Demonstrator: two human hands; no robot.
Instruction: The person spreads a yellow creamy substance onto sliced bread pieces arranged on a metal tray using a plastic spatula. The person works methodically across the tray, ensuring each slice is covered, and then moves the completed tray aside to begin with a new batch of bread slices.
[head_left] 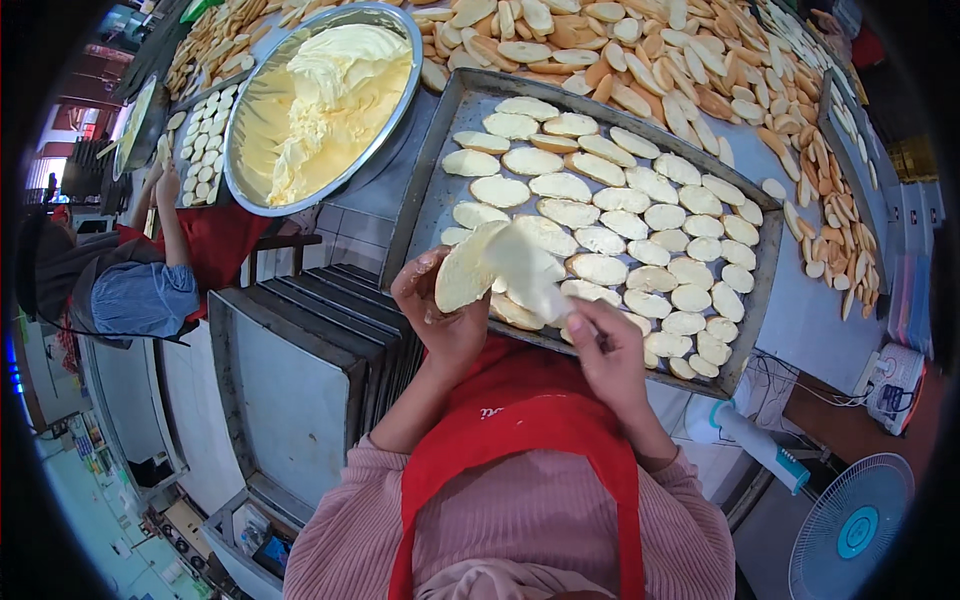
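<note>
My left hand (pixel 440 312) holds an oval bread slice (pixel 462 270) upright over the near edge of a metal baking tray (pixel 415 205). My right hand (pixel 608 350) grips a spreading tool (pixel 530 272) whose blade, smeared with pale butter, rests against the slice's face. Several buttered slices (pixel 620 230) lie in rows in the tray. A large round metal bowl of yellow butter (pixel 325 95) stands to the upper left of the tray.
A heap of plain bread slices (pixel 640 60) covers the table beyond the tray. Empty trays (pixel 300 370) are stacked at my left. Another person (pixel 150 270) works at the far left beside a tray of slices (pixel 205 150). A fan (pixel 850 530) stands at lower right.
</note>
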